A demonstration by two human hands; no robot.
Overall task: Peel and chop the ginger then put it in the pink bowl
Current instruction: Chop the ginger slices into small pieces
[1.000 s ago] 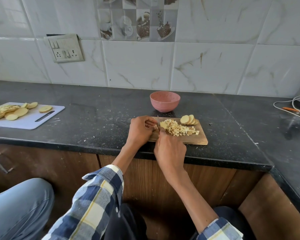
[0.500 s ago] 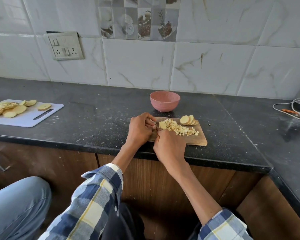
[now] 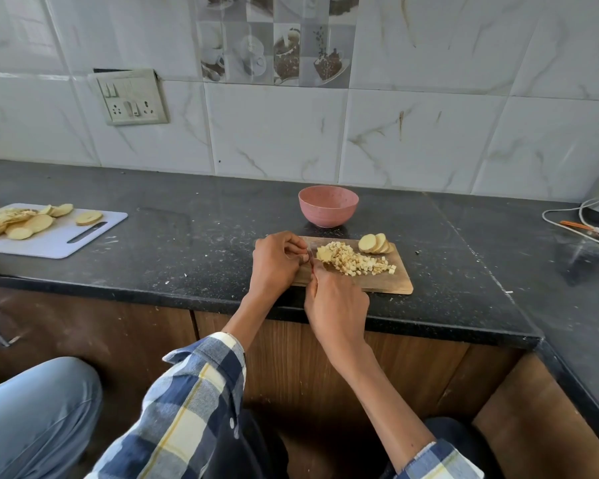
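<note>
This is a home kitchen. A long black stone counter (image 3: pixel 194 236) runs over brown wooden cupboards (image 3: pixel 83 326). White shiny wall tiles (image 3: pixel 277 133) stand behind it, some with pictures of cups (image 3: pixel 277 39). Cut food lies on a small brown wooden chopping board (image 3: pixel 391 283).

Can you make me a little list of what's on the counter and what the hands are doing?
bowl: round pink bowl, behind the wooden board, inside not visible
board: brown wooden chopping board on the black counter
chopped: pile of small pale ginger cubes
slices: round pale ginger slices, uncut
left hand: fingers curled at the board's left end
right hand: grips a knife, mostly hidden
far left: white plastic board with more slices
</note>
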